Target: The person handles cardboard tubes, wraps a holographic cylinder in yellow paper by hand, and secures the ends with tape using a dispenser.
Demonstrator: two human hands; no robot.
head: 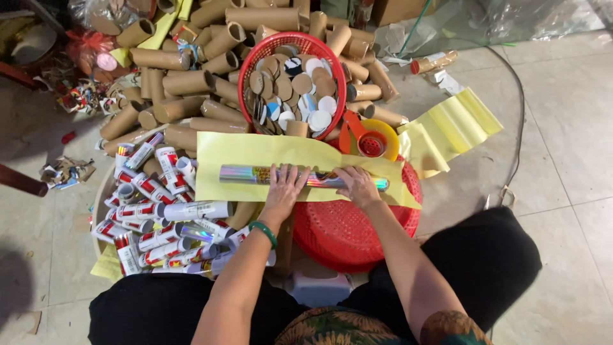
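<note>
Both hands, left hand and right hand, press flat on a shiny tube lying on yellow paper; wrapping barely begun, bare tubes remain.

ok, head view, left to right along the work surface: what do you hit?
Pile of wrapped red-and-white tubes → left hand on the shiny holographic tube → right hand on the same tube → orange tape dispenser → loose yellow paper strip.
</note>
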